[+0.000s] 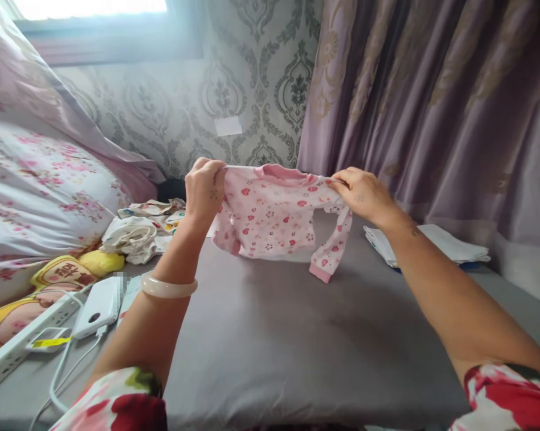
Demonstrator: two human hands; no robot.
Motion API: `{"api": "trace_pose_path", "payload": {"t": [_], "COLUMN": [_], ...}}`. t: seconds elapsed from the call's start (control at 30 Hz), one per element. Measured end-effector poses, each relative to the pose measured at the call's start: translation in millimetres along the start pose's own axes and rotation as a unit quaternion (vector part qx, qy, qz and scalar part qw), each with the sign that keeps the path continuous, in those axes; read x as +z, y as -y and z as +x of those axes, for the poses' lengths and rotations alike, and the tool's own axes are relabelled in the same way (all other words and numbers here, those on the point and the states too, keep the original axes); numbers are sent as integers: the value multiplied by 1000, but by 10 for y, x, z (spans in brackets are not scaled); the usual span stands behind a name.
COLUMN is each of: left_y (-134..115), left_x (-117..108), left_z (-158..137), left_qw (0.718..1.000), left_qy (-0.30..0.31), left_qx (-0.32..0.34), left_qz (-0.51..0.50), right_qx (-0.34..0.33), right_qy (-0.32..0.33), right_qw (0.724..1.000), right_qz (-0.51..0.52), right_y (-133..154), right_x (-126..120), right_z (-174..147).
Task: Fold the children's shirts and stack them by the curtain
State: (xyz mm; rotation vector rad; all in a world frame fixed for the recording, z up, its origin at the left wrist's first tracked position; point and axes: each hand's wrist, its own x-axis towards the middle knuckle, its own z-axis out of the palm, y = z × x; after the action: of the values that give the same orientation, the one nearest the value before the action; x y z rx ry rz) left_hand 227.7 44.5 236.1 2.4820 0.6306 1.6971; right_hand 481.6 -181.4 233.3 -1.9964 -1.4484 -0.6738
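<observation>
A small pink long-sleeved baby shirt (270, 218) with printed figures and a darker pink collar hangs stretched between my two hands above the grey sheet. My left hand (203, 188) pinches one shoulder of it, and a pale bangle (169, 286) circles that forearm. The other shoulder is gripped by my right hand (362, 193). Below the right hand dangles one sleeve with a pink cuff (320, 272). The second sleeve hangs under my left hand, partly folded against the body of the shirt.
A grey-covered surface (270, 347) spreads beneath. On the left lie a pile of folded clothes (133, 236), a yellow cartoon item (66, 272), a white power bank (97, 306) with cables and a power strip (23, 338). Folded white cloth (449, 242) lies right, before purple curtains (413, 108).
</observation>
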Motion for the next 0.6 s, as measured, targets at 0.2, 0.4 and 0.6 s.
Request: {"api": "trace_pose_path", "payload": {"t": [0.2, 0.4, 0.6], "left_y": [-55, -83, -95], "left_x": [25, 118, 177], "left_z": [66, 214, 301], "left_qw": [999, 995, 992], "left_qy": [-17, 25, 28], "left_qx": [-41, -90, -124], "left_qz": [0, -17, -28], "right_qx": [-10, -6, 12], "right_qy": [-78, -99, -120], "right_qw": [997, 995, 992], "right_qz": [-13, -16, -22], "right_y": [-85, -170, -179], "right_x": [0, 8, 49], "right_z": [81, 177, 204]}}
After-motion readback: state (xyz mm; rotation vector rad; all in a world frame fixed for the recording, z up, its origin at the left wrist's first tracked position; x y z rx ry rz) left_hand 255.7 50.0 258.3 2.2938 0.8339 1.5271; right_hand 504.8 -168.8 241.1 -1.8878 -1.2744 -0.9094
